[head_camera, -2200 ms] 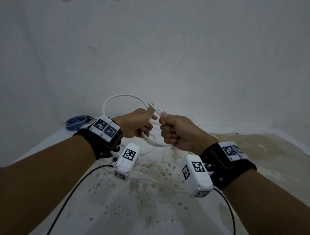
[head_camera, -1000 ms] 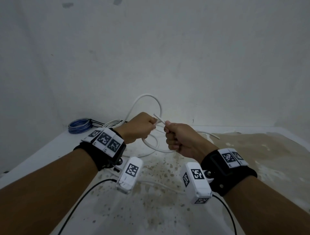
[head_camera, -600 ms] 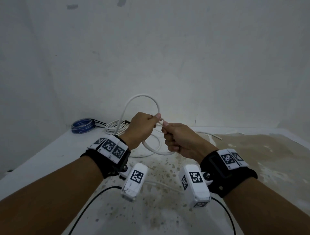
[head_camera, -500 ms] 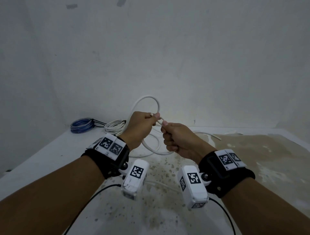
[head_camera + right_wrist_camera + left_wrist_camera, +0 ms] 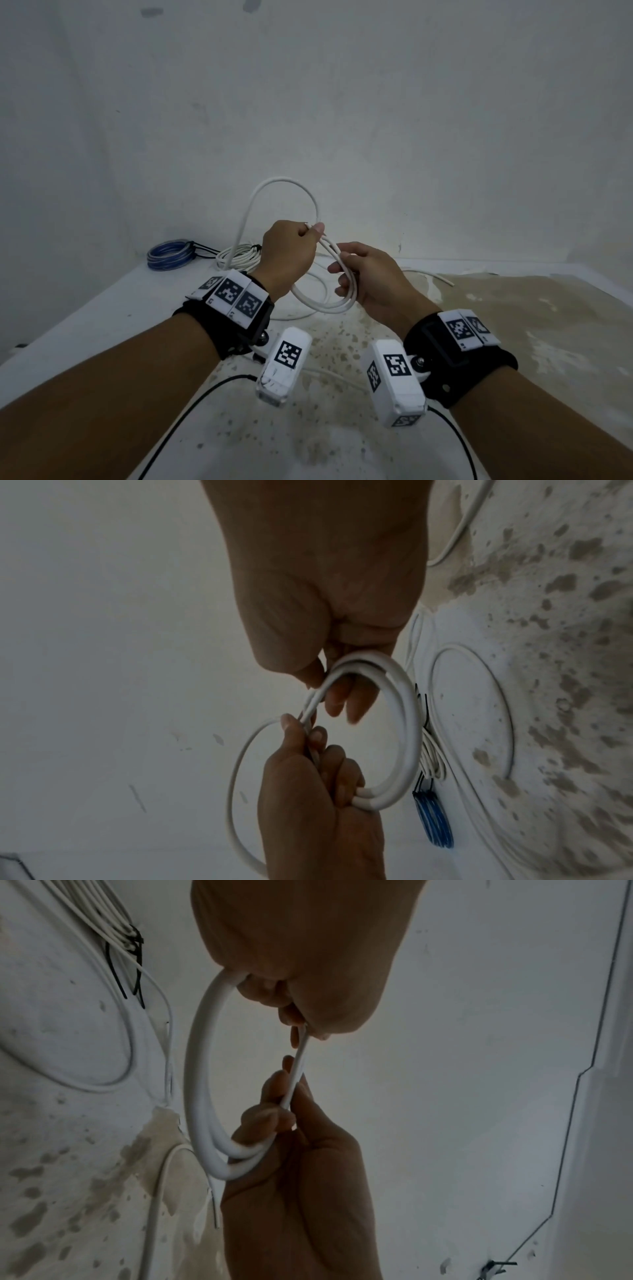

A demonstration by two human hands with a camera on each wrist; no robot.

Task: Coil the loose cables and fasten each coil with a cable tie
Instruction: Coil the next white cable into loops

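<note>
- Coiling is the step in hand: my left hand point(image 5: 287, 255) is closed in a fist around the gathered turns of the white cable point(image 5: 318, 301), with thumb and forefinger pinching them at the top, and my right hand point(image 5: 368, 277) has its fingers curled loosely around the same turns a little lower
- Both hands hold the cable in the air above the bench point(image 5: 102, 329); one bigger loop point(image 5: 281, 183) rises above my left fist and the loose rest of the cable lies on the bench behind
- To do it well, I think each new turn should be the same size as the two hanging ones, so the big upper loop must be brought down and laid flat beside them, without twist
- My left hand should not loosen before the tie is on, otherwise the turns may spring open; the right hand can feed and guide
- No loose cable tie is visible to me, so I judge that fastening comes later
- Head view shows the blue coil point(image 5: 169, 255) and a thin white coil point(image 5: 239, 258) at the back of the bench
- Left wrist view shows what the head view does not: the black tie point(image 5: 135, 942) already on the thin white coil, and the two turns lying side by side across my right palm
- Right wrist view shows my left thumb pressing on the turns
</note>
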